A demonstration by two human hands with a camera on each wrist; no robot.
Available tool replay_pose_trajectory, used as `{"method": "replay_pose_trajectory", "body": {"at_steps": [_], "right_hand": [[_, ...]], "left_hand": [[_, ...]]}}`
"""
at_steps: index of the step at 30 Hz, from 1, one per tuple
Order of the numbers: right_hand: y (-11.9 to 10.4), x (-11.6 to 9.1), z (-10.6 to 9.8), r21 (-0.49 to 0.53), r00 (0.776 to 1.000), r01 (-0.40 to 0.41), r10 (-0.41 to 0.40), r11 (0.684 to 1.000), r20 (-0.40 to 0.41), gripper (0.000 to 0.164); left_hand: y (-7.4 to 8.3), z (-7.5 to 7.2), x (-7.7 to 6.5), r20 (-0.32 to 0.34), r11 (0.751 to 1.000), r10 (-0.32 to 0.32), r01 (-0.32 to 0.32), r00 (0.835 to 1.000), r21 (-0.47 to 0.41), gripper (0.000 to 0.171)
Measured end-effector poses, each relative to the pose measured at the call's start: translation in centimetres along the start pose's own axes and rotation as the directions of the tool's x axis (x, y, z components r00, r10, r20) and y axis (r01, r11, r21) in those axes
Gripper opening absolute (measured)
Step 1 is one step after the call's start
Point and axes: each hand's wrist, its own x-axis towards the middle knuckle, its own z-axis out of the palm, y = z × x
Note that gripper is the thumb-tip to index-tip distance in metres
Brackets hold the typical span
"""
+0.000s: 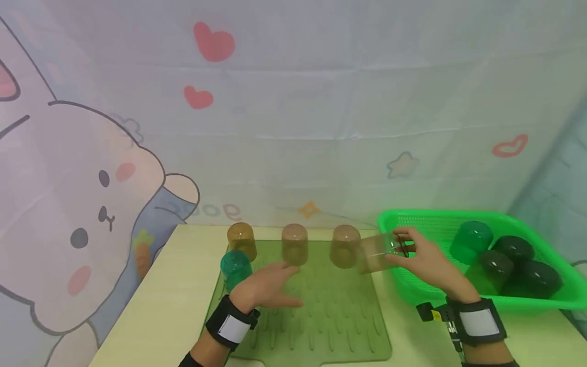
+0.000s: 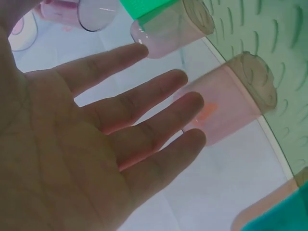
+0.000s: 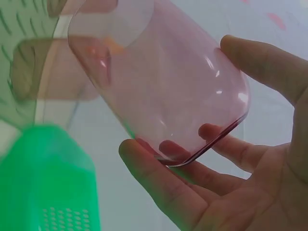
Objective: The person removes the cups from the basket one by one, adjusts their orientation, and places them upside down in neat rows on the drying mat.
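Observation:
My right hand (image 1: 424,260) grips a clear pink cup (image 3: 163,82) by its base end, with the open mouth pointing left. The cup is tilted on its side between the basket and a green ridged drying mat (image 1: 321,318). My left hand (image 1: 266,286) hovers over the mat's left half, its fingers (image 2: 144,134) straight and spread, holding nothing. Next to it a teal cup (image 1: 235,266) stands upside down, partly hidden by that hand. Behind, along the mat's far edge, an amber cup (image 1: 240,238) and two pinkish cups, one in the middle (image 1: 294,242) and one farther right (image 1: 345,244), stand upside down.
A bright green plastic basket (image 1: 463,304) stands at the right, holding another teal cup (image 1: 472,239) and several dark cups (image 1: 536,278). The pale table (image 1: 151,306) ends at a printed cloth backdrop (image 1: 293,112).

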Motion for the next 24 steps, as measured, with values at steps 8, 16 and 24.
{"method": "replay_pose_trajectory", "body": {"at_steps": [8,16,24], "right_hand": [[0.2,0.2,4.5,0.199,0.999,-0.040,0.033,0.979,0.041,0.066],[0.1,0.8,7.7,0.337,0.997,-0.067,0.047,0.939,0.067,0.060],[0.6,1.2,9.1,0.428,0.987,-0.022,-0.049,0.904,0.156,0.058]], "left_hand": [[1.5,-0.1,1.2,-0.016,1.000,0.018,-0.018,1.000,0.013,0.086],[2.2,1.1,3.4,-0.027,0.999,0.037,-0.035,0.999,0.039,0.094],[2.6,2.2,5.5,-0.090,0.993,0.071,-0.062,0.993,0.105,0.089]]}}
